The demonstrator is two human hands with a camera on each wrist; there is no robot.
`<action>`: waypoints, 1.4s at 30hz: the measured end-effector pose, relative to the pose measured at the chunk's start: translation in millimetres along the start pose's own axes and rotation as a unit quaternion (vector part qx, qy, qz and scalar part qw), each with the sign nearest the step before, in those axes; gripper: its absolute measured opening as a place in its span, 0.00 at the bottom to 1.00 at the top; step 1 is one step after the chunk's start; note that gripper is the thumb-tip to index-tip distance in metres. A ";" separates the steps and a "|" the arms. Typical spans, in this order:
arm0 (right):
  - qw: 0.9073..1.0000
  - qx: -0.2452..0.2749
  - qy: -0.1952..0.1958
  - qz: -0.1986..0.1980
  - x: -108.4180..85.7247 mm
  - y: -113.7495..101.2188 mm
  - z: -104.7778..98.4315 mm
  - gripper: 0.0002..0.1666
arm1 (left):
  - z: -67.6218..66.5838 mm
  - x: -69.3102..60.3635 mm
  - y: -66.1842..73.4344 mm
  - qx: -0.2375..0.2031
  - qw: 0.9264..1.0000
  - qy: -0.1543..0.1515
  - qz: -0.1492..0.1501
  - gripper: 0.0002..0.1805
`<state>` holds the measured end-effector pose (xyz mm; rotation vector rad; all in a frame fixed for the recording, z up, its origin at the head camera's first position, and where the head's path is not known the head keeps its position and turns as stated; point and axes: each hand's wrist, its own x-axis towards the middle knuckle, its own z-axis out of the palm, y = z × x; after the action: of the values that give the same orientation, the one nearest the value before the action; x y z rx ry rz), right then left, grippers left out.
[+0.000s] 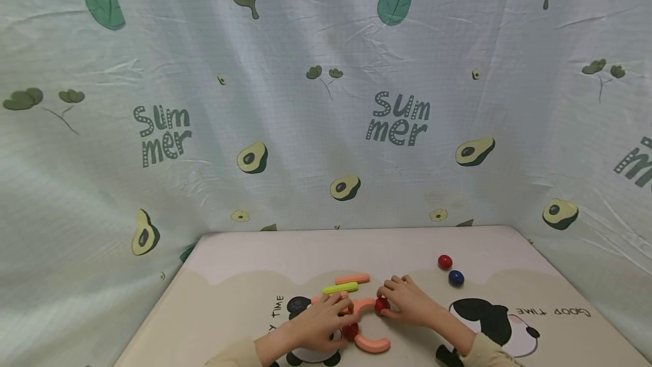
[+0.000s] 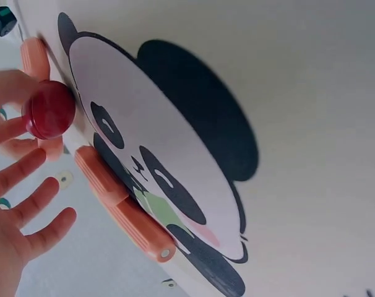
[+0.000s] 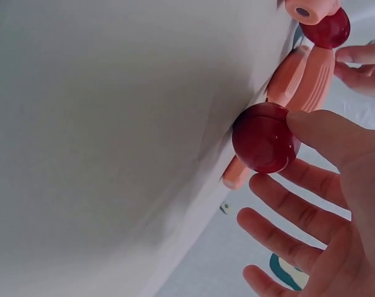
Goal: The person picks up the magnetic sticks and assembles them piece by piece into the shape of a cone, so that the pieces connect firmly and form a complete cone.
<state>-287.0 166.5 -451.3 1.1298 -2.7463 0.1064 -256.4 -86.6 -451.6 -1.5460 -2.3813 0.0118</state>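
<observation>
Between the thumb and fingers of my left hand (image 1: 322,324) is a glossy red ball (image 1: 350,331). A curved orange rod (image 1: 373,345) touches that ball and bends out toward the right. Another curved orange rod (image 1: 363,304) reaches from near the same ball to a second red ball (image 1: 381,305). My right hand (image 1: 410,302) pinches this second ball with thumb and index finger, the other fingers spread in the right wrist view. Two orange rods (image 2: 122,204) lie overlapping beside the left fingers in the left wrist view; the left hand partly hides them in the head view.
Beyond the hands lie a yellow-green rod (image 1: 340,287) and a straight orange rod (image 1: 352,278). A loose red ball (image 1: 445,261) and a dark blue ball (image 1: 456,278) sit at the back right. A printed curtain (image 1: 305,112) hangs behind the table (image 1: 239,254).
</observation>
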 end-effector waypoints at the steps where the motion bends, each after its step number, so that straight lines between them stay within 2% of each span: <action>1: 1.000 0.002 -0.001 0.000 -0.1 0.4 0.0 0.13 | 0.0 -0.3 -0.4 0.007 1.000 0.000 0.005 0.21; 7: 1.000 0.017 -0.005 -0.003 -0.2 3.4 0.5 0.12 | 2.5 -0.3 -1.9 0.026 1.000 -0.009 0.006 0.19; 12: 0.999 0.034 -0.002 -0.019 -0.6 6.4 2.2 0.09 | 5.8 -1.5 -0.3 0.044 0.998 0.031 0.023 0.18; 15: 0.999 0.044 0.000 -0.021 -0.1 6.7 3.4 0.07 | 8.3 -3.7 1.7 0.048 0.997 0.044 0.033 0.19; 17: 0.999 0.044 0.002 -0.017 0.7 6.6 4.1 0.06 | 9.9 -5.5 2.6 0.044 0.997 0.041 0.038 0.19; 20: 0.999 0.031 0.009 -0.016 2.6 6.4 4.3 0.07 | 9.4 -8.7 3.7 0.014 0.999 0.029 0.040 0.17; 26: 0.998 0.002 0.044 -0.053 11.3 5.8 3.3 0.07 | 4.5 -14.0 3.9 -0.037 0.999 -0.015 0.033 0.17; 30: 0.997 -0.002 0.036 -0.067 19.8 2.3 0.9 0.07 | 1.8 -15.6 3.6 -0.049 0.998 -0.035 0.028 0.20; 37: 0.997 -0.033 -0.009 -0.067 34.6 -8.7 -1.6 0.09 | 4.7 -18.2 4.2 -0.044 0.998 -0.018 0.030 0.20; 42: 0.993 -0.065 -0.010 -0.093 43.3 -16.4 -0.4 0.12 | 6.6 -17.5 6.3 -0.043 0.999 -0.004 0.030 0.19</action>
<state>-305.7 125.0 -442.9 1.3482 -2.6049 -0.1072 -246.0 -98.6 -463.3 -1.6579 -2.3708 -0.0724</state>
